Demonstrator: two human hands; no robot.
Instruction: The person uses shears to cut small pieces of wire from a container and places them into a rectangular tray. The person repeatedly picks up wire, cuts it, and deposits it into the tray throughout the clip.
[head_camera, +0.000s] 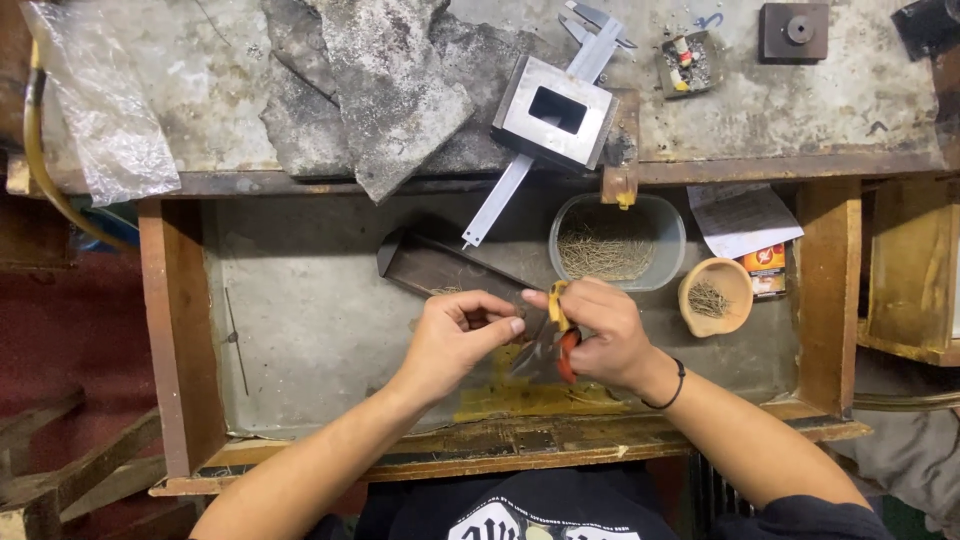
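Snipping step, by look of it: your right hand (600, 335) fingers closed round snips (560, 345), left hand (460, 335) fingers pinched on something too small to tell, mid drawer (180, 330) below bench (800, 110) front edge. Next: steady piece between blades. Wire tub (618, 240) just behind.

workshop | worn bench (200, 80) | caliper (590, 50) (steel) | metal block (556, 110)

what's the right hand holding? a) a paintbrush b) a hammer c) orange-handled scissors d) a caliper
c: the right hand grips scissors with orange handles, close to the left hand; the caliper lies up on the bench under a metal block.
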